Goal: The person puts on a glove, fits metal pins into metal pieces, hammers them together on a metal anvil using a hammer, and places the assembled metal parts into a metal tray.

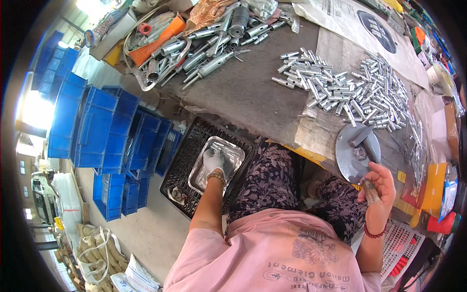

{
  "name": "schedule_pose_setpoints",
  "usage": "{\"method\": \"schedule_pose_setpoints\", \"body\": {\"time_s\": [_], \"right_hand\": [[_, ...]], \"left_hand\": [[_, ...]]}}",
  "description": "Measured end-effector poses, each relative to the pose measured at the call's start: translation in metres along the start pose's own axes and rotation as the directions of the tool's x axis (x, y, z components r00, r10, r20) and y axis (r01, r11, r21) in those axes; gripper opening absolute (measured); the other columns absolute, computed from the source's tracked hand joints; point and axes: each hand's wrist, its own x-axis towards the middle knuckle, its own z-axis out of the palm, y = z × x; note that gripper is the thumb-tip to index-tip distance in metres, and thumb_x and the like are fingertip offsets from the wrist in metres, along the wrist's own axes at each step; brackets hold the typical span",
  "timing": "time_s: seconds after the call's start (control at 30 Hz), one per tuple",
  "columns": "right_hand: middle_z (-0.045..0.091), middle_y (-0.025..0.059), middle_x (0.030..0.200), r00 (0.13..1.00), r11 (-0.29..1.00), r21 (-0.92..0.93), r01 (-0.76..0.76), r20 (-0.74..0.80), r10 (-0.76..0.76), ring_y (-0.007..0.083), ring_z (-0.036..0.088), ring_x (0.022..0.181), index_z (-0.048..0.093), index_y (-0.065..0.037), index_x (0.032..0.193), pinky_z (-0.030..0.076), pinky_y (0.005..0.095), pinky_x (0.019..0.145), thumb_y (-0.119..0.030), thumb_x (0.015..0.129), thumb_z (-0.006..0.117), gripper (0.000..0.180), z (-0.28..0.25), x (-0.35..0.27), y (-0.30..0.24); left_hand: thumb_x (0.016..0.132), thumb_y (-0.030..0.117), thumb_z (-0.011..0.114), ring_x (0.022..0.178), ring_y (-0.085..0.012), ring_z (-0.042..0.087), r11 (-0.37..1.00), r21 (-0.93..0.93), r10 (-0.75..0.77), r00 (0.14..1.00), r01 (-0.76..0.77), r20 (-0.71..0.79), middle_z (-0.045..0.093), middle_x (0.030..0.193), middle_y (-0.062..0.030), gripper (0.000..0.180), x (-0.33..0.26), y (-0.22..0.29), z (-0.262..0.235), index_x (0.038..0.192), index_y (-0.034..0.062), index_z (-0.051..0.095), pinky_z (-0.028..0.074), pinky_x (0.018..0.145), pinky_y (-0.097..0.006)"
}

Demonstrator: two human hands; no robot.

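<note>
My left hand (213, 160), in a pale glove, reaches into a shiny rectangular metal tray (195, 181) on my left. Its fingers point down and away, and I cannot make out what they hold, if anything. My right hand (378, 189) is raised at the table edge with its fingers loosely bent and apart. Worn, brownish coverings wrap some of its fingers, and nothing shows gripped. Just beyond it lies a round grey plate (344, 155), with a dark hammer-like tool (371, 146) resting on it. A large heap of short silvery metal tubes (340, 90) spreads behind the plate.
The tray sits in a black plastic crate (179, 160). Stacked blue bins (95, 129) stand at the left. Larger metal tubular parts (214, 61) and an orange cone-shaped piece (158, 41) crowd the far left of the table (243, 100). A white basket (408, 243) stands at the lower right.
</note>
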Motion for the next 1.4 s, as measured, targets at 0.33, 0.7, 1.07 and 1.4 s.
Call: {"method": "schedule_pose_setpoints", "body": {"time_s": [0.33,0.7,1.07,1.4], "right_hand": [[0.069,0.0037,0.102,0.994,0.997,0.066,-0.032,0.106,0.025,0.0065,0.064,0.072,0.065,-0.002,0.135,0.052,0.0193,0.063,0.007,0.098,0.065,0.038,0.003,-0.001,-0.006],[0.07,0.002,0.108,0.985,0.979,0.203,-0.035,0.175,-0.001,0.0072,0.066,0.091,0.067,-0.003,0.136,0.056,0.0241,0.078,0.009,0.097,0.068,0.041,-0.001,-0.002,-0.004],[0.072,0.0126,0.109,0.88,0.699,-0.688,0.196,-0.192,-0.435,0.0301,0.075,0.09,0.074,-0.007,0.113,0.061,0.0394,0.08,-0.002,0.084,0.077,0.029,-0.107,0.015,-0.02],[0.068,0.0151,0.104,0.932,0.252,-0.968,-0.009,-0.1,-0.348,0.0388,0.072,0.099,0.062,-0.007,0.111,0.06,0.0492,0.082,-0.002,0.083,0.073,0.031,-0.16,0.044,-0.007]], "left_hand": [[0.107,0.025,0.066,0.076,-0.0138,0.067,0.804,0.312,0.562,0.818,-0.506,-0.121,0.074,0.103,-0.0113,0.031,0.002,0.059,-0.058,0.123,-0.0014,0.071,0.054,0.068,-0.026],[0.088,0.012,0.083,0.078,-0.0276,0.066,0.165,-0.003,0.77,0.127,-0.986,0.626,0.071,0.1,-0.0122,0.029,-0.267,0.327,0.069,0.114,0.005,0.072,0.055,0.076,-0.038],[0.089,0.006,0.078,0.07,-0.0248,0.064,0.262,-0.02,0.613,0.15,-0.965,0.776,0.07,0.094,-0.0136,0.037,-0.271,0.321,0.1,0.124,0.0036,0.065,0.055,0.073,-0.039],[0.095,0.005,0.07,0.082,-0.0137,0.065,0.284,0.048,0.542,0.202,-0.958,0.816,0.069,0.101,-0.0096,0.043,-0.276,0.328,0.099,0.137,0.0044,0.061,0.055,0.069,-0.032]]}}
